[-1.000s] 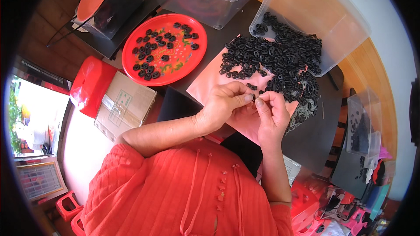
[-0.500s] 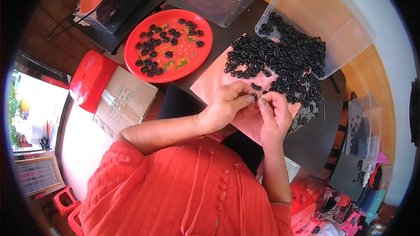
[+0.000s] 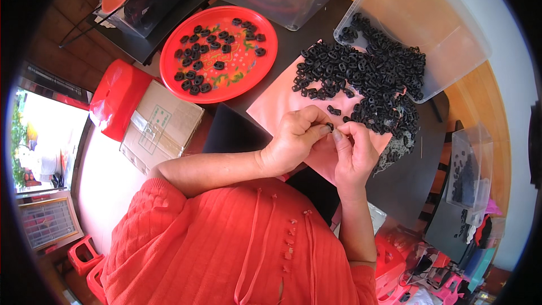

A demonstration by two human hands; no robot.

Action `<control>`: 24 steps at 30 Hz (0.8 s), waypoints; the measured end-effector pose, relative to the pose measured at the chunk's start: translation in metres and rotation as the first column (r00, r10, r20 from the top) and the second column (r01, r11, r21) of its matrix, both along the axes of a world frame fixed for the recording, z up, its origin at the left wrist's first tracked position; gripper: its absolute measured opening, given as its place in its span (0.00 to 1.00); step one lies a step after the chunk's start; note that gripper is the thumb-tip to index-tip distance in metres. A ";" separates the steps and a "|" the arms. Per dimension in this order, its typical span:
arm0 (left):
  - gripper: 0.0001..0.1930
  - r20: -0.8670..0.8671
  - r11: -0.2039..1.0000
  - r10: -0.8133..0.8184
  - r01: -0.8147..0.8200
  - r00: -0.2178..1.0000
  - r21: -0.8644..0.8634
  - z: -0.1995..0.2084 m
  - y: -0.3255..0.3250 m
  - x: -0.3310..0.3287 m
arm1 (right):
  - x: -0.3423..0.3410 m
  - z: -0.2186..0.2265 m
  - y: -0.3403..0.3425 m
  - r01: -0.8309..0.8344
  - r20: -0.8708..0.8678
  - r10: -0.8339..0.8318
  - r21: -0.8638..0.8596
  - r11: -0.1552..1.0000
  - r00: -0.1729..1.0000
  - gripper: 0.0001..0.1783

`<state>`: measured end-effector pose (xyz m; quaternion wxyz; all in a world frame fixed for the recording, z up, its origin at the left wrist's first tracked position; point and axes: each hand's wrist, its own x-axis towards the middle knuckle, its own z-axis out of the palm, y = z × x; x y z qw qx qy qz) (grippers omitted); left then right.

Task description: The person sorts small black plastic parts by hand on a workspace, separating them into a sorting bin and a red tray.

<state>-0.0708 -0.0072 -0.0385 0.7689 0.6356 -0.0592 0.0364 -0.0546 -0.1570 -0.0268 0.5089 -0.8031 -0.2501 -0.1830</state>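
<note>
Over the near part of a pink sheet (image 3: 270, 100), my hands meet fingertip to fingertip. My left hand (image 3: 291, 140) pinches a small black plastic piece (image 3: 329, 127) between thumb and forefinger. Right beside it, my right hand (image 3: 355, 152) is closed in a pinch, and what its fingertips hold is too small to make out. Just beyond the fingers lies a loose pair of black pieces (image 3: 334, 110). A large heap of similar black pieces with holes (image 3: 350, 68) spreads across the sheet's far right part.
A round red tray (image 3: 248, 70) with several black pieces stands on the dark table (image 3: 403, 183) to the left. A clear plastic bin (image 3: 418, 17) lies tipped behind the heap; another clear bin (image 3: 271, 0) is at the back. Grey stringy bits (image 3: 395, 155) lie by the heap's right edge.
The view has shifted slightly. Both hands stay together in nearly the same pinch, with the black piece still in my left fingers.
</note>
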 end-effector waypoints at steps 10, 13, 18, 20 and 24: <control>0.01 -0.054 0.999 -0.008 0.006 0.999 -0.033 0.004 0.000 0.002 | 0.004 -0.008 -0.002 -0.073 -0.045 0.080 0.125 0.989 0.996 0.05; 0.02 -0.072 0.999 -0.025 0.022 0.997 -0.032 0.006 0.001 0.001 | 0.005 -0.009 -0.005 -0.045 -0.126 0.071 0.196 0.980 0.989 0.05; 0.02 -0.013 1.000 -0.012 0.013 1.000 0.019 0.000 0.002 0.002 | 0.005 -0.001 -0.005 -0.087 -0.160 0.113 0.162 0.983 0.981 0.05; 0.03 0.016 0.999 -0.001 0.000 1.000 0.053 0.002 0.002 0.003 | 0.005 -0.002 -0.007 -0.068 -0.145 0.088 0.139 0.988 0.985 0.05; 0.03 0.009 1.000 0.003 -0.003 1.000 0.030 0.003 0.002 0.002 | 0.004 -0.001 -0.009 -0.038 -0.120 0.049 0.091 0.995 0.992 0.05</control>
